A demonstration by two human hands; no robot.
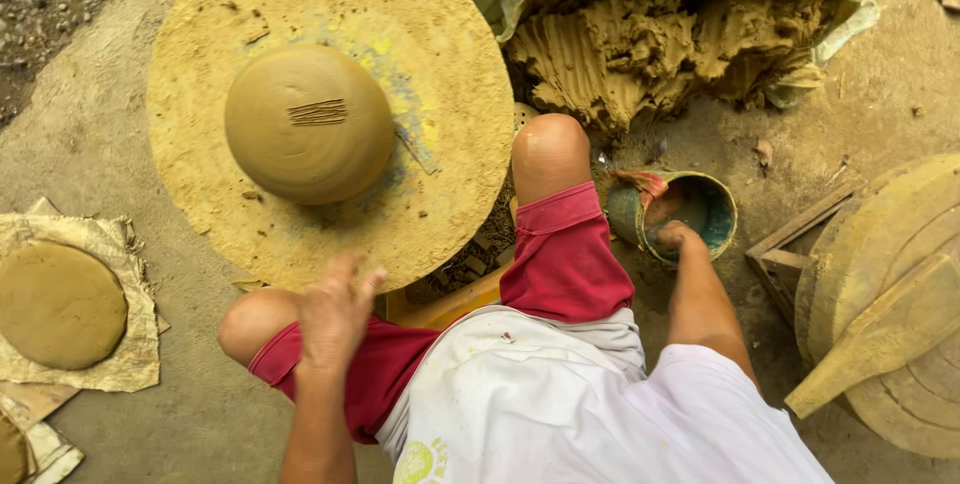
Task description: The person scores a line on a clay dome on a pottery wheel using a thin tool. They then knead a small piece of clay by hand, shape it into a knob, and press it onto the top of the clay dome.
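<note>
A domed lump of smooth clay (308,124) with a small patch of scored lines sits in the middle of a round, clay-crusted wheel (440,34). My left hand (337,310) is at the wheel's near edge, blurred, fingers spread and holding nothing that I can see. My right hand (675,237) reaches down into a small greenish bucket (715,206) on the ground to my right; its fingers are partly hidden inside, near a reddish rag (643,184) on the rim. I sit with both knees (548,149) bent beside the wheel, in red shorts.
A big heap of raw clay (660,44) lies on plastic sheeting behind the bucket. A flat clay disc (58,304) rests on paper at the left. Stacked round boards with a wooden paddle (880,334) and a wooden frame stand at the right. Gravel lies top left.
</note>
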